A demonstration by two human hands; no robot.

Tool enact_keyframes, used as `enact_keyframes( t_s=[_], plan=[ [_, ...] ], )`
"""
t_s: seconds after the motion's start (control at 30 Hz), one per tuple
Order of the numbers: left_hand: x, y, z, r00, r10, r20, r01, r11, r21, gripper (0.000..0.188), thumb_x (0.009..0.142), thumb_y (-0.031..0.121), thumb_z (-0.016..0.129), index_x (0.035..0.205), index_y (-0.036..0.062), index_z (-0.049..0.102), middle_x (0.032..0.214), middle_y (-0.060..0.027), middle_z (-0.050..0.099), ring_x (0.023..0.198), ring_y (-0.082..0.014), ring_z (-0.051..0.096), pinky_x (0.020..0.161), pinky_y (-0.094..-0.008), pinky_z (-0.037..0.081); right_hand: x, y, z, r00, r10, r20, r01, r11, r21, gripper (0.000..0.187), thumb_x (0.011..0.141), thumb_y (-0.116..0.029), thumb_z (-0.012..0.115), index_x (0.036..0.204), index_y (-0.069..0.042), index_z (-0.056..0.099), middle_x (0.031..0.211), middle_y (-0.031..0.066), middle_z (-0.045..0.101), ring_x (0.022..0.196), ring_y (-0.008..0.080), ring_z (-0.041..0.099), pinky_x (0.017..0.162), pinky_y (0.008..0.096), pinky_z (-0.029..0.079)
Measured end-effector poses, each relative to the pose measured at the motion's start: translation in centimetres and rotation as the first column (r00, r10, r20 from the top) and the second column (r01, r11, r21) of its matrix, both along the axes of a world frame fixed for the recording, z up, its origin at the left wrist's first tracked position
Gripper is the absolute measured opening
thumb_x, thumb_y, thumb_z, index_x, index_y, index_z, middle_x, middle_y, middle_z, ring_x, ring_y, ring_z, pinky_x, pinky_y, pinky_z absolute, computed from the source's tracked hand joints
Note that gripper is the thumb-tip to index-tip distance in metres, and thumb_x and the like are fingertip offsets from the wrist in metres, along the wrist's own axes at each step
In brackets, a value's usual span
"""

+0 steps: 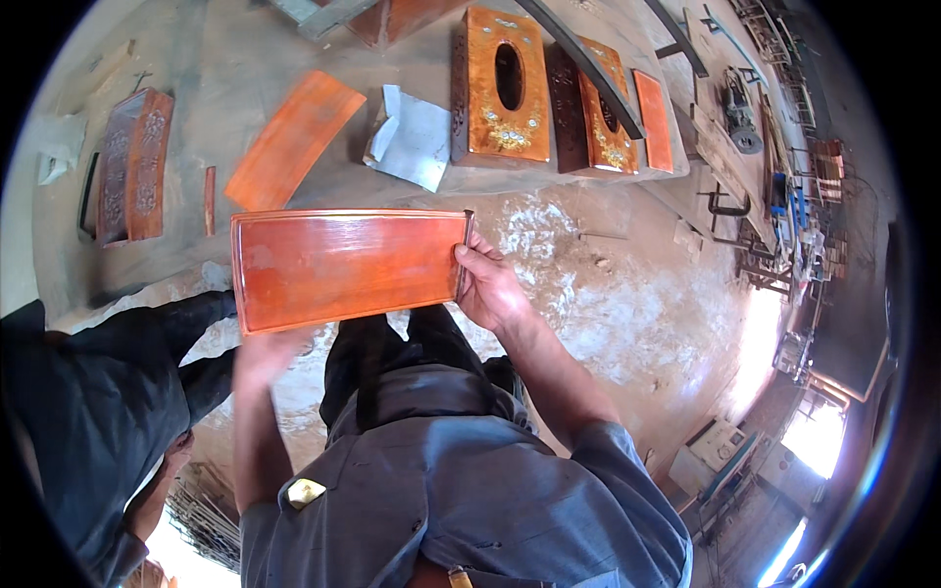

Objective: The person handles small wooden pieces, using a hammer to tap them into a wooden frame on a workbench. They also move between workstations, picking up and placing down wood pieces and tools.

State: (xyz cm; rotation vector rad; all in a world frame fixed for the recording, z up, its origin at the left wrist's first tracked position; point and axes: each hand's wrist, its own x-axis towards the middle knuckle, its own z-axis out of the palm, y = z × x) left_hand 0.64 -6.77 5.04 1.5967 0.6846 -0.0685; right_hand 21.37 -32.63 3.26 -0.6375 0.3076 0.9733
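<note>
A glossy reddish-brown wooden panel [343,269] with a raised border lies across in front of me, above my legs. My right hand [490,284] grips its right end, thumb on the upper face and the other fingers mostly out of sight behind. A narrow dark edge runs along that end, under the thumb. Below the panel's lower left corner is my left hand [270,355], smeared by motion. Its fingers are blurred or hidden by the panel, so I cannot make out whether it touches the wood.
The worktable [412,59] ahead carries an orange panel [294,137], folded paper [410,137], a tissue box [505,88], a second tissue box [608,108] and a carved box [137,167]. A metal bar [588,69] crosses above. Another person [98,412] is close on my left.
</note>
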Motion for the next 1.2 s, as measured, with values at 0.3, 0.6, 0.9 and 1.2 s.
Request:
enact_keyframes(
  t_s=[0.3,0.6,0.9,1.2],
  plan=[
    [4.7,-8.6,3.2,0.794,0.558,0.24,-0.43,0.795,-0.427,0.017,0.097,0.009,0.056,0.109,-0.0033,0.058,0.093,-0.0112,0.065,0.078,-0.0187,0.064,0.068,-0.0316,0.054,-0.1,3.7,0.2,0.957,0.286,0.055,-0.288,0.956,0.046,0.026,0.1,-0.012,0.05,0.123,-0.003,0.056,0.115,0.0069,0.066,0.105,0.019,0.064,0.094,0.04,0.051],
    [3.7,-7.5,4.7,0.734,0.621,0.276,-0.504,0.77,-0.392,0.026,0.096,0.015,0.06,0.115,-0.0024,0.057,0.098,-0.0129,0.065,0.084,-0.0213,0.067,0.064,-0.0338,0.059,-0.3,3.4,0.5,0.855,0.49,0.173,-0.484,0.872,-0.077,0.029,0.101,-0.012,0.051,0.126,0.001,0.056,0.109,0.0074,0.066,0.09,0.0178,0.065,0.076,0.0331,0.057],
    [3.4,-9.0,6.4,0.788,0.533,0.306,-0.522,0.844,-0.125,0.02,0.095,0.006,0.06,0.112,-0.0043,0.059,0.097,-0.0105,0.063,0.081,-0.0175,0.064,0.062,-0.0302,0.059,-0.6,3.3,0.5,0.75,0.606,0.264,-0.577,0.795,-0.187,0.028,0.097,-0.007,0.055,0.125,0.0,0.056,0.108,0.0076,0.065,0.087,0.0167,0.066,0.078,0.0326,0.058],
    [2.7,-10.7,6.8,0.848,0.4,0.348,-0.462,0.879,0.115,0.015,0.094,0.004,0.062,0.106,-0.0049,0.061,0.096,-0.0099,0.064,0.077,-0.015,0.063,0.063,-0.0282,0.058,-1.7,4.0,0.7,0.635,0.648,0.421,-0.574,0.76,-0.303,0.034,0.091,0.008,0.047,0.124,-0.001,0.054,0.098,0.0039,0.06,0.085,0.012,0.058,0.078,0.027,0.049]
  ],
)
